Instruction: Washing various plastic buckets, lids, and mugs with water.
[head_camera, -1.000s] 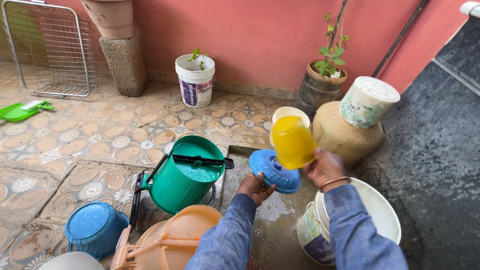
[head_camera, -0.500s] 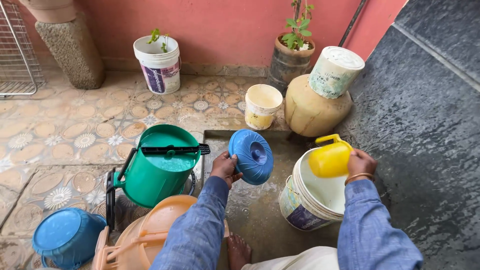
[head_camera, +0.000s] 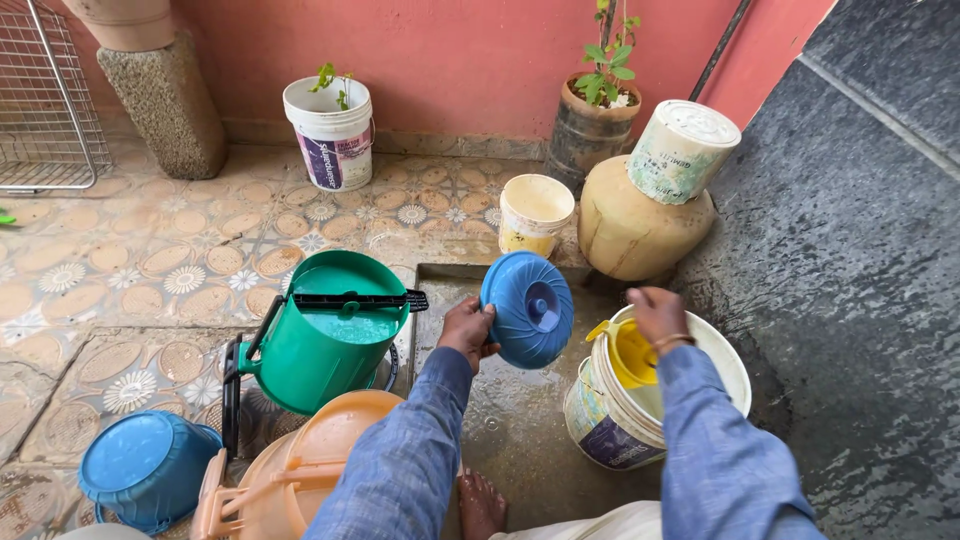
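My left hand (head_camera: 468, 330) grips the rim of a round blue lid (head_camera: 527, 309) and holds it upright over a wet sunken patch of floor (head_camera: 520, 420). My right hand (head_camera: 656, 315) holds a yellow mug (head_camera: 628, 352) by its handle, lowered inside a white bucket (head_camera: 690, 400) at the right. Both arms wear blue sleeves.
A green bucket of water with a black handle (head_camera: 335, 345) stands left of the lid. An orange container (head_camera: 300, 475) and a blue tub (head_camera: 145, 468) are at lower left. Behind: a cream bucket (head_camera: 535, 212), a clay pot (head_camera: 630, 225), potted plants. My bare foot (head_camera: 482, 505) is below.
A second ago the yellow mug was tipped over the blue lid. My right hand then swung it right and down into the white bucket. The left hand turned the lid upright.
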